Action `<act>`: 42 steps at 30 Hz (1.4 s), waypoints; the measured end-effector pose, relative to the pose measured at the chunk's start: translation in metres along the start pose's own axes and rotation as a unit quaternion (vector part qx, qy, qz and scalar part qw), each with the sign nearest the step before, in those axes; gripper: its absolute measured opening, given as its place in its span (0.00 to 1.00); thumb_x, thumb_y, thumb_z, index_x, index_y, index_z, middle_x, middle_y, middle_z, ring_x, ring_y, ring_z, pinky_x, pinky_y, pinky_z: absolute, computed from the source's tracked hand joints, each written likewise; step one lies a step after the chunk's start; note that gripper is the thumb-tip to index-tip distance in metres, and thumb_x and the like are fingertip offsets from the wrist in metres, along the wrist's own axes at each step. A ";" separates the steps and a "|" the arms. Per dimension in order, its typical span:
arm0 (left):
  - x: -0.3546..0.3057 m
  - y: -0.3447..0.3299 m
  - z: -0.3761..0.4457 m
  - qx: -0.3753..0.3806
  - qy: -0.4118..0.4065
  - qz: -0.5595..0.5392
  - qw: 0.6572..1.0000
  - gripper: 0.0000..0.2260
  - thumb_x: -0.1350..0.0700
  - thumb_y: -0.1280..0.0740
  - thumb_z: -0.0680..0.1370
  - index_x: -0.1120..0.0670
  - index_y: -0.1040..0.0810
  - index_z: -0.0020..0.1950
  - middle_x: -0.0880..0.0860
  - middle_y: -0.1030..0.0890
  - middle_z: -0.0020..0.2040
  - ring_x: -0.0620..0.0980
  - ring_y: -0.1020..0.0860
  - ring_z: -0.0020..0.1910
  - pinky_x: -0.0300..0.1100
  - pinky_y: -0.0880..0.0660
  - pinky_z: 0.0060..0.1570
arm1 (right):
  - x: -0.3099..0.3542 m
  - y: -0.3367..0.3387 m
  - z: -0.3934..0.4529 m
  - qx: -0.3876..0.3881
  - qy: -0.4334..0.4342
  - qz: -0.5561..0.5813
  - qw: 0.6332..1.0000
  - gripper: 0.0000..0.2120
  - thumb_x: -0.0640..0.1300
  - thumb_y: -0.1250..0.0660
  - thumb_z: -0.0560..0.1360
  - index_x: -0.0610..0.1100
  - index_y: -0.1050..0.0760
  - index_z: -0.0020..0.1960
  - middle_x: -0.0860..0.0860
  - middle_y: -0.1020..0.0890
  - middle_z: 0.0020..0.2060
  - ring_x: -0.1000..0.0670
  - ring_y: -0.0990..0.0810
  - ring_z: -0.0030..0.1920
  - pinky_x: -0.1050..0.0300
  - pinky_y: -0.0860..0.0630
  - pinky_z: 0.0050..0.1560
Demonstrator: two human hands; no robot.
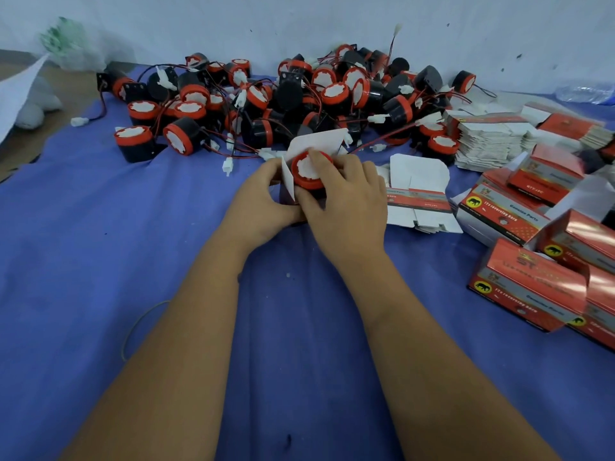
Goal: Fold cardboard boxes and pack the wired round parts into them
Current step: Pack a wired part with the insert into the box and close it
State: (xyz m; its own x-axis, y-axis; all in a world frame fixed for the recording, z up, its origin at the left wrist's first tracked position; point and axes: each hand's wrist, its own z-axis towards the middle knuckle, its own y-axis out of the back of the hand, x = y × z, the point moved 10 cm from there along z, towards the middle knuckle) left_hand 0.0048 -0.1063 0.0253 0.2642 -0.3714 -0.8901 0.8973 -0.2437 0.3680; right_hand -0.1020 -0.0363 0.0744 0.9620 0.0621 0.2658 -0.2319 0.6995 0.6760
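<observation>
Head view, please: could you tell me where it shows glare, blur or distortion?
Head view: glare streaks the glossy red printed cardboard boxes at right; wide-angle distortion stretches the forearms; the green-and-white plastic bag at far left is blurred; both hands, left and right, look reasonably sharp.

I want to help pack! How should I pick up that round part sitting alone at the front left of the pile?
Come from above and grip the round part around its black sides, just below the red rim. It stands upright with its white face up, so the sides are free. Don't lift it by wires.
</observation>
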 end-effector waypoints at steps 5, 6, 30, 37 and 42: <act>0.008 0.000 0.000 -0.001 0.021 -0.022 1.000 0.22 0.65 0.27 0.72 0.49 0.26 0.62 0.45 0.19 0.57 0.42 0.22 0.57 0.37 0.22 0.51 | 0.001 -0.003 -0.001 0.015 0.000 0.071 0.997 0.17 0.50 0.33 0.76 0.43 0.23 0.62 0.47 0.17 0.52 0.44 0.22 0.53 0.49 0.37 0.65; 0.009 0.001 0.001 -0.004 0.025 -0.026 0.999 0.22 0.65 0.28 0.72 0.47 0.26 0.61 0.43 0.19 0.55 0.41 0.21 0.56 0.35 0.22 0.47 | 0.002 -0.002 -0.002 0.006 -0.001 0.060 0.998 0.15 0.50 0.34 0.76 0.43 0.22 0.58 0.48 0.17 0.48 0.45 0.21 0.51 0.48 0.42 0.69; 0.011 -0.004 -0.003 0.061 0.078 -0.065 0.993 0.25 0.56 0.29 0.63 0.44 0.27 0.59 0.45 0.19 0.55 0.38 0.21 0.51 0.32 0.24 0.46 | -0.068 0.019 -0.006 -0.154 -0.273 0.493 0.812 0.06 0.43 0.34 0.79 0.47 0.26 0.55 0.46 0.22 0.38 0.55 0.25 0.36 0.66 0.28 0.38; 0.011 -0.005 -0.002 0.062 0.067 -0.074 0.993 0.25 0.62 0.26 0.71 0.51 0.28 0.65 0.49 0.19 0.59 0.46 0.21 0.58 0.43 0.22 0.58 | -0.019 0.022 -0.003 -0.080 -0.092 0.273 0.954 0.03 0.39 0.32 0.71 0.43 0.21 0.44 0.57 0.25 0.32 0.52 0.28 0.41 0.55 0.28 0.46; 0.008 -0.006 -0.003 0.062 0.064 -0.075 0.993 0.26 0.57 0.30 0.65 0.51 0.28 0.63 0.50 0.19 0.57 0.45 0.20 0.56 0.42 0.22 0.55 | -0.013 0.010 -0.003 -0.019 -0.051 0.182 0.982 0.06 0.39 0.31 0.67 0.44 0.18 0.43 0.60 0.34 0.29 0.48 0.29 0.44 0.60 0.43 0.50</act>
State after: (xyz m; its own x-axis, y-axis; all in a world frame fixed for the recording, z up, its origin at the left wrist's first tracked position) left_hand 0.0032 -0.1050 0.0148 0.1811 -0.2078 -0.9613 0.8812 -0.3996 0.2524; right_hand -0.1162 -0.0280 0.0761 0.7963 0.2431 0.5539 -0.5508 0.6698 0.4979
